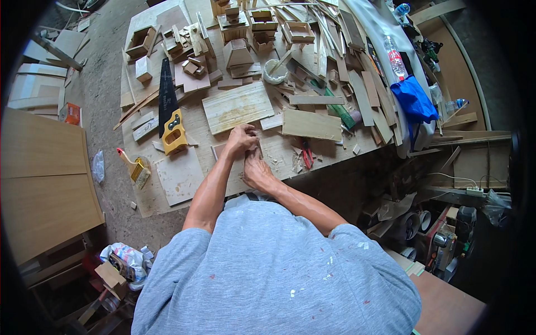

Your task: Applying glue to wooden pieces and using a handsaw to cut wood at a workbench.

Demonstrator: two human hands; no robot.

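Observation:
Over the front part of the workbench, my left hand point(242, 138) and my right hand point(257, 168) meet, the left one slightly farther out. Both have their fingers curled in, and whatever they pinch is hidden between them. A small flat wood piece point(219, 151) shows beside my left wrist. Just beyond my hands lies a pale, stained wooden board point(237, 108). To the right of them are a plain rectangular board point(311, 124) and red-handled pliers point(307, 153). On the left lie a handsaw point(174, 134) with a yellow handle and a paintbrush point(135, 167).
Small wooden boxes point(262, 22) and a white tub point(274, 71) stand farther back on the workbench point(206, 181). Wood strips and offcuts crowd its right side. A blue bag point(414, 99) and plastic bottle point(395, 57) lie at the right edge. Wooden panels point(44, 184) stand left.

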